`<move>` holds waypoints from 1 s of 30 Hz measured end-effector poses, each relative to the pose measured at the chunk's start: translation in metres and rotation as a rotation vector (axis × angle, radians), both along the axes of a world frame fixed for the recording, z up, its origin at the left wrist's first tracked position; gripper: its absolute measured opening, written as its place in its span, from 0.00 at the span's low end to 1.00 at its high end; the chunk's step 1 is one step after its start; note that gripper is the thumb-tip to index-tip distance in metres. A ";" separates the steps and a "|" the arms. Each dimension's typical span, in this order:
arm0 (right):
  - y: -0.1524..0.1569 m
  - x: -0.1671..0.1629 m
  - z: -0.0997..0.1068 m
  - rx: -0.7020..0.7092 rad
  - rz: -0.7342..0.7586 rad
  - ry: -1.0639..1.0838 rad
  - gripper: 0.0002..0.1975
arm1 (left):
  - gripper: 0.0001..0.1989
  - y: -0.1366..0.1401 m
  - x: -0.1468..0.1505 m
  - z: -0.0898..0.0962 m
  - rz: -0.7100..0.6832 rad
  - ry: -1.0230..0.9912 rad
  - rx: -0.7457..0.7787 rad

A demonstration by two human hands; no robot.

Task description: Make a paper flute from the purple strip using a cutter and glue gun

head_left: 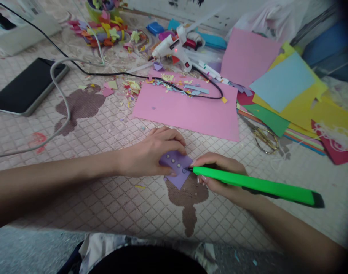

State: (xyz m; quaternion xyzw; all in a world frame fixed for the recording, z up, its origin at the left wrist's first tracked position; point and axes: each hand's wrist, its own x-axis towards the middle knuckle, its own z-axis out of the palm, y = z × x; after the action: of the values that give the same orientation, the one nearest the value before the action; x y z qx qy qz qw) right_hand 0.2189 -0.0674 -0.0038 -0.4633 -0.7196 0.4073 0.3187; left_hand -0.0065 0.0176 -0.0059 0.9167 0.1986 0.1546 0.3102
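Note:
A small purple piece of paper point(180, 179) lies at an angle on the cloth, with a row of several small circles on it. Three circles look pale, like holes; the one nearest the tip is only outlined. My left hand point(159, 150) grips the paper from the left, thumb on its lower edge and fingers curled over the top. In my right hand point(219, 171) is a green utility knife point(256, 183), its long body slanting out to the right. Its thin dark tip touches the paper at the outlined circle.
Beyond my hands lies a pink sheet point(188, 114) with paper scraps and a black cable. A white glue gun point(174, 45), its red light on, stands behind. Gold-handled scissors point(264, 139) rest beside stacked coloured paper point(285, 80). At left are a phone point(28, 85) and a power strip point(22, 34).

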 end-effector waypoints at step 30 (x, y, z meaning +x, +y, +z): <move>0.000 -0.001 0.001 0.069 0.001 -0.010 0.11 | 0.18 0.000 0.000 0.001 -0.002 0.016 -0.020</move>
State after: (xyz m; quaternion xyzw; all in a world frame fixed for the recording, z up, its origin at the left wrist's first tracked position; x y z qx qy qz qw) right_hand 0.2181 -0.0672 -0.0024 -0.4538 -0.7350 0.3802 0.3306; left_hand -0.0069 0.0174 -0.0047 0.9149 0.2020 0.1449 0.3181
